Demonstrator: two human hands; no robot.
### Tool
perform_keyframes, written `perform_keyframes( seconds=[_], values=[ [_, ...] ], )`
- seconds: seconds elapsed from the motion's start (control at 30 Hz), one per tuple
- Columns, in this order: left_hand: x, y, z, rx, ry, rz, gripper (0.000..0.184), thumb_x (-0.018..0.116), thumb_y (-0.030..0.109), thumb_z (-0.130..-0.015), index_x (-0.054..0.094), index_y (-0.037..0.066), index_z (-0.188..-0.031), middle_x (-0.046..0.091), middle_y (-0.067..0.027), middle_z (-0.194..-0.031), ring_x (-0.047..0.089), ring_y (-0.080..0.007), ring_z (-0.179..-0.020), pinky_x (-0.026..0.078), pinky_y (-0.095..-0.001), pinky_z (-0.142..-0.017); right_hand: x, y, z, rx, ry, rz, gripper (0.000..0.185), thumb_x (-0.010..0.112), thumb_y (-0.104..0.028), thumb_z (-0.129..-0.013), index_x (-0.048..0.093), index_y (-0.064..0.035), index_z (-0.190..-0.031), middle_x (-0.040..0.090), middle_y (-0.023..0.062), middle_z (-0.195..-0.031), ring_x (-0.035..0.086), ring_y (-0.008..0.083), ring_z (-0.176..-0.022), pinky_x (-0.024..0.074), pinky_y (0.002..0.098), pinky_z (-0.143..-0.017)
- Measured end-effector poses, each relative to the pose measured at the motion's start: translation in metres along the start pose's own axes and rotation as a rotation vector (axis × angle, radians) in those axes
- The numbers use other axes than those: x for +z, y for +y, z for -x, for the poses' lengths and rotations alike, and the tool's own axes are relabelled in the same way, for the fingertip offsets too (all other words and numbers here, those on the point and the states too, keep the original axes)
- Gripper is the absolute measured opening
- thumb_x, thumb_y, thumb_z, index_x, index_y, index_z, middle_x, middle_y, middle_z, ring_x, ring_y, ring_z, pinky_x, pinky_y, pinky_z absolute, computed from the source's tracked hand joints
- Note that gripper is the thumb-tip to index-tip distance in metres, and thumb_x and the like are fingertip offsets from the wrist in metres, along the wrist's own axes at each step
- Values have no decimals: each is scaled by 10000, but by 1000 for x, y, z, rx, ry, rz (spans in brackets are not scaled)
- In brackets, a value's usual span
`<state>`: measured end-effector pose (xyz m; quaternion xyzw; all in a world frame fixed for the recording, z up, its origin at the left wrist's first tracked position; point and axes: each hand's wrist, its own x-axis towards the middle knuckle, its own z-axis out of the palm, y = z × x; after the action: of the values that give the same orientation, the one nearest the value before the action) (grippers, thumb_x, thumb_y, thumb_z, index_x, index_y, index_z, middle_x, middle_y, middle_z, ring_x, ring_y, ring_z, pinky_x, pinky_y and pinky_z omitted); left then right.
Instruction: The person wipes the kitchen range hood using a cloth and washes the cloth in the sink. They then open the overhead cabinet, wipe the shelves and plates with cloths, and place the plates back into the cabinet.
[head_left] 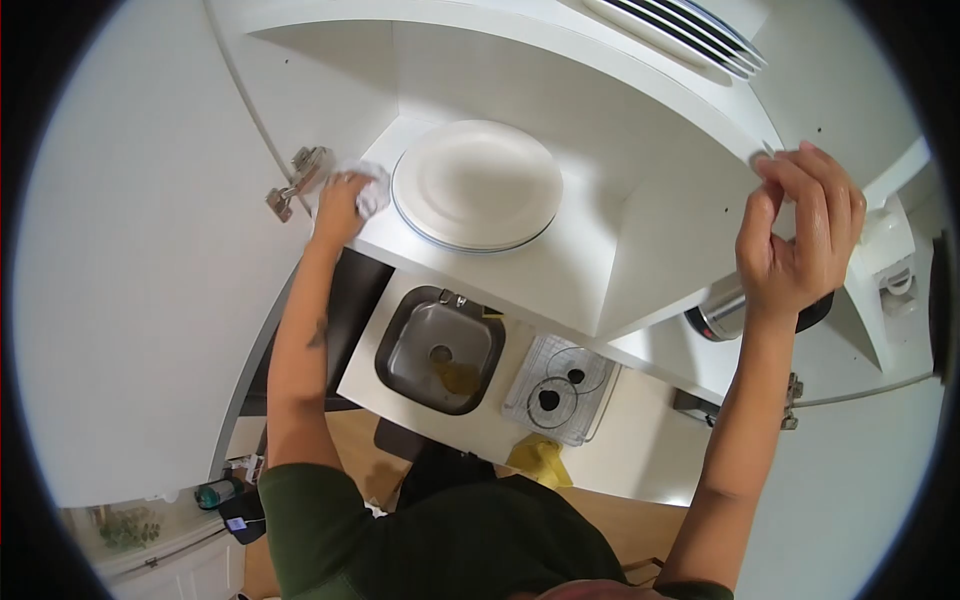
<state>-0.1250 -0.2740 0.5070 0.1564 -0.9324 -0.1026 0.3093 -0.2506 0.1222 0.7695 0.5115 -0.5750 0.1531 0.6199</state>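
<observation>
My left hand (341,207) is closed around a crumpled white cloth (373,190). It presses the cloth at the left end of the white cabinet shelf (580,270), by the metal door hinge (297,184). Just right of the cloth, a stack of large white oval plates (478,185) lies on that shelf; a blue rim shows beneath the top one. Raised at the right, my right hand (803,228) has loosely curled fingers with a gap to the thumb. Its fingertips are near the edge of the upper shelf (640,65); whether they touch it I cannot tell.
Several plates (690,35) stand on the upper shelf. Below are a steel sink (440,350), a wire dish rack (560,388) and a yellow cloth (540,460) at the counter's edge. A metal appliance (722,312) sits under my right arm. An open cabinet door (140,250) fills the left side.
</observation>
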Motion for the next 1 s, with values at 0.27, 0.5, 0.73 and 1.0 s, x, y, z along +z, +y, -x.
perform_keyframes(
  seconds=[0.27, 0.5, 0.73, 1.0],
  values=[
    [-26, 122, 164, -261, -275, 773, 383, 594, -22, -689, 577, 55, -1063, 604, -126, -1001, 573, -223, -938, 442, -294, -826, -17, -37, 47, 254, 75, -441, 180, 528, 77, -583, 588, -29, -716, 590, 97, -751, 565, 235, -693, 448, 310, -636],
    [-10, 225, 166, -514, -235, 1315, 512, 592, -19, -716, 465, 35, -1210, 548, -99, -1129, 518, -174, -1040, 396, -273, -887, -33, -203, 181, 1311, -770, -1222, 661, 683, -114, -662, 391, -91, -1255, 503, 115, -1141, 443, 255, -1132, 349, 351, -955],
    [-30, 147, 67, -389, -37, 934, 560, 591, 66, -765, 413, 73, -1297, 403, -93, -1329, 379, -230, -1230, 353, -319, -960, 53, -135, 161, 1142, -416, -455, 493, 528, 82, -616, 566, -129, -1060, 477, 97, -1117, 425, 323, -1052, 364, 406, -892],
    [16, 70, -11, -803, -37, 772, 647, 581, 327, -809, 353, -19, -1305, 534, -216, -1129, 557, -264, -975, 434, -327, -836, 141, -126, 195, 1099, -790, 4, 411, 618, -159, -693, 596, -177, -1103, 429, 87, -1233, 357, 337, -1135, 300, 527, -885]
  ],
)
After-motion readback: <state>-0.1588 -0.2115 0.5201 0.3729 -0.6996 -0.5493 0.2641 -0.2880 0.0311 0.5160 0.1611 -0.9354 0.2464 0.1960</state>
